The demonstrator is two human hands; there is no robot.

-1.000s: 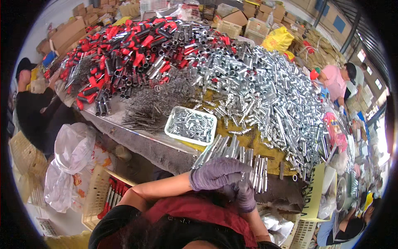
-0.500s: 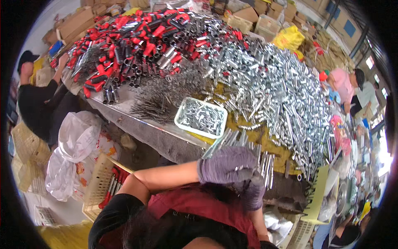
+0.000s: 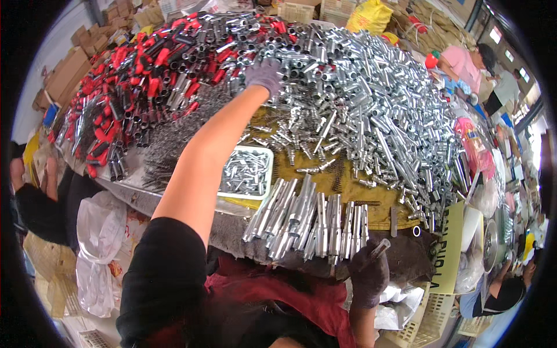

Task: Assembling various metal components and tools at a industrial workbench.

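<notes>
My left hand [image 3: 264, 76], in a grey-purple glove, reaches far over the table to the back of the heap of shiny metal tubes [image 3: 371, 87]. Its fingers look stretched out over the pieces; the tips are partly lost among them. Low on the right, my gloved right hand [image 3: 369, 275] is closed around a short metal tube [image 3: 380, 248] whose end sticks out. Just left of it, metal rods with sleeves [image 3: 301, 217] lie side by side along the table's near edge. A white tray [image 3: 270, 168] of small metal pins stands behind them, partly covered by my left forearm.
Red-and-black handles [image 3: 154, 87] are heaped at the back left, with thin springs [image 3: 168, 142] before them. A yellow-green board [image 3: 448, 249] stands at the right edge. White sacks [image 3: 101, 243] sit at left. Other people work at the far left and right.
My hands were together near my chest. The left has since swung out to the far heap, while the right has moved down and right with a tube. The view has shifted too.
</notes>
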